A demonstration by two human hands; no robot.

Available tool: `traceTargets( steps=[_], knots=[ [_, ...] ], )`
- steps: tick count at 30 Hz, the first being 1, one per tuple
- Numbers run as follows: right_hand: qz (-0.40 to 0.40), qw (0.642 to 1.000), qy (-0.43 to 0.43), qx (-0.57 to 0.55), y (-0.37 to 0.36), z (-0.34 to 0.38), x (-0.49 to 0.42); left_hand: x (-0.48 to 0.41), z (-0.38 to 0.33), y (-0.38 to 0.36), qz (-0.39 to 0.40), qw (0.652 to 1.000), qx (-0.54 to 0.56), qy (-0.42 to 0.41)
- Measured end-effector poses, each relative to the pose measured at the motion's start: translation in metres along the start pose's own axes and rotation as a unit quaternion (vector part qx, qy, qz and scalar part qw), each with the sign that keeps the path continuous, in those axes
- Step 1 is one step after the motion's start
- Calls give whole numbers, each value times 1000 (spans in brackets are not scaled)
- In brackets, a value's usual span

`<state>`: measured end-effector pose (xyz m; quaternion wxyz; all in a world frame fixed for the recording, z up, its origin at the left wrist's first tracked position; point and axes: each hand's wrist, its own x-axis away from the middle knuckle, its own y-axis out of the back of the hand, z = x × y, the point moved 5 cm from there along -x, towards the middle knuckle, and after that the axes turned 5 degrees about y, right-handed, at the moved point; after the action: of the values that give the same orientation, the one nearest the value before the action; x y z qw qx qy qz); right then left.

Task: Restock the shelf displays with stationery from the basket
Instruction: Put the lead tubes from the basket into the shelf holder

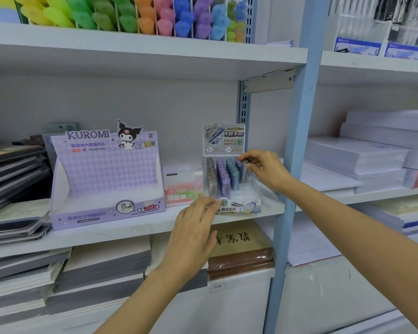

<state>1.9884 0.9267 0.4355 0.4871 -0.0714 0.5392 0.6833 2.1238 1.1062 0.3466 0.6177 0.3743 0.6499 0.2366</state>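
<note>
Purple Kuromi box [106, 179] neighbours the lead display [223, 139]; right grip [268, 169] pinches a tube [243, 173], left grip [193, 235] seemingly flat.

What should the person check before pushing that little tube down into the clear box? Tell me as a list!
1. Right hand pinches the lead tube near its top: ok.
2. Tube stands upright over the rightmost row of the clear display: ok.
3. Left hand rests with straight fingers against the display's front, so it should not slide: ok.
4. Free slot under the tube: cannot tell, the right hand hides that row.
5. Display stands level on the shelf: ok.
6. Basket with more tubes within reach: cannot tell, not in view.
</note>
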Motion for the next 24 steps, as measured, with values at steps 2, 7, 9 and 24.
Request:
traceTargets(
  steps=[2, 7, 9, 24],
  knots=[
    [-7, 1000, -6, -7, -4, 1, -3, 0, 0, 0, -3, 1000, 4, 3],
    [-85, 996, -18, 14, -7, 0, -9, 1, 0, 0, 0, 1000, 1, -1],
    [-95, 995, -30, -6, -9, -3, -8, 1, 0, 0, 2, 1000, 1, -1],
    [-148, 987, 66, -8, -5, 30, 64, 8, 0, -1, -15, 999, 47, -12]
  ],
)
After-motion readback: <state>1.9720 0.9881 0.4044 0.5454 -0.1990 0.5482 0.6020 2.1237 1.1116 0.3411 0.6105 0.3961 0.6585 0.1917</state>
